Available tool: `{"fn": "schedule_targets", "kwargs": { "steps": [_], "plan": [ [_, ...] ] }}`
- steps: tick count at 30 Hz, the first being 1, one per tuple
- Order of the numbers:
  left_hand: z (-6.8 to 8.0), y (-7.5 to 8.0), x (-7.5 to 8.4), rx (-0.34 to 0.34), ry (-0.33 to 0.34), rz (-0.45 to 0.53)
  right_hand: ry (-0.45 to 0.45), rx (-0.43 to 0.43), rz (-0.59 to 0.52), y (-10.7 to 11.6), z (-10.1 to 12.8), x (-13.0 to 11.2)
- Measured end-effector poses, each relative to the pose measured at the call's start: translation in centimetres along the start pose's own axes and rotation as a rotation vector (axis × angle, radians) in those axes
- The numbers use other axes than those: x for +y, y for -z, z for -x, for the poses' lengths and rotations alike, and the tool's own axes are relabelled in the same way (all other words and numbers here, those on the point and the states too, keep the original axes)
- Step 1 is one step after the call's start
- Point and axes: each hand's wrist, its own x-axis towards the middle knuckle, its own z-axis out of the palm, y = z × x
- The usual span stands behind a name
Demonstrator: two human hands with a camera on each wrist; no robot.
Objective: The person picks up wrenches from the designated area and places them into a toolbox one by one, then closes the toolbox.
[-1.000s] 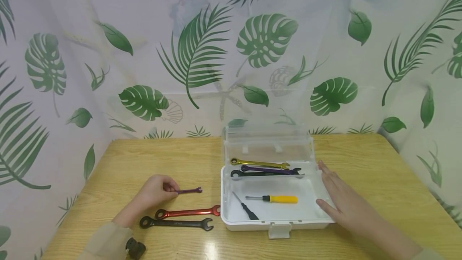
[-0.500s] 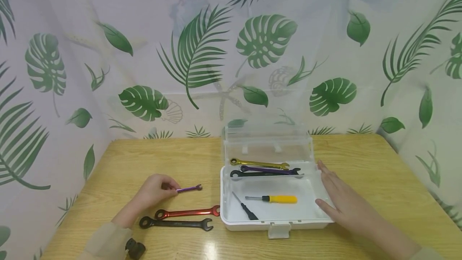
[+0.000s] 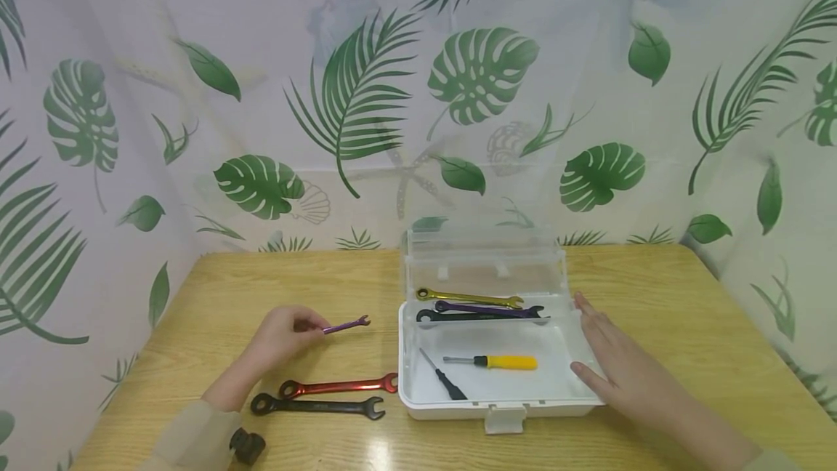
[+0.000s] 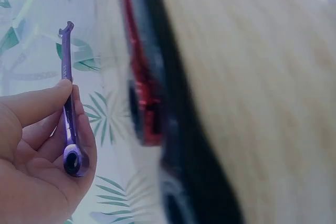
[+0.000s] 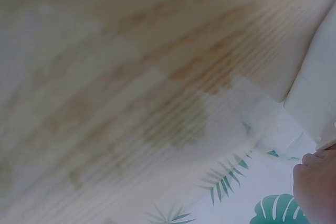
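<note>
Between thumb and fingers, my left hand [image 3: 288, 333] pinches a small purple combination wrench [image 3: 348, 325]; the left wrist view shows its ring end [image 4: 75, 161] lying over the palm. Below that hand, a red wrench [image 3: 340, 387] and a black wrench [image 3: 320, 405] lie on the table. My right hand [image 3: 621, 369] rests with extended fingers against the right side of the white toolbox [image 3: 503, 408]. Inside the box are a yellow-handled screwdriver [image 3: 510, 362] and a black screwdriver [image 3: 447, 381]. Farther back lie a gold wrench [image 3: 471, 298], another purple wrench [image 3: 484, 308] and another black wrench [image 3: 480, 316].
The toolbox's clear lid [image 3: 487, 246] stands raised at the back. Its latch [image 3: 505, 420] hangs at the front. A leaf-patterned cloth [image 3: 366, 93] rises behind the wooden table [image 3: 314, 278]. A small black device [image 3: 247, 446] is at the left sleeve.
My left hand has risen from the table and moved slightly farther back, with the small purple wrench tilting up at its open end. The right hand stays against the toolbox.
</note>
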Motion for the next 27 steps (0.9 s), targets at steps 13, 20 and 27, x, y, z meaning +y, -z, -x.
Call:
{"fn": "schedule_targets", "kwargs": {
  "steps": [13,20,27],
  "plan": [
    [-0.3,1.3,3.4,0.03,-0.035,0.036,-0.015,-0.003,-0.004,0.1,0.1,-0.1],
    [-0.6,2.1,5.1,0.026,-0.081,0.067,-0.039,-0.032,-0.015,0.2,0.0,-0.2],
    [-1.2,2.1,7.1,0.018,-0.105,0.037,-0.075,-0.063,-0.038,0.5,-0.1,-0.5]
  ]
}}
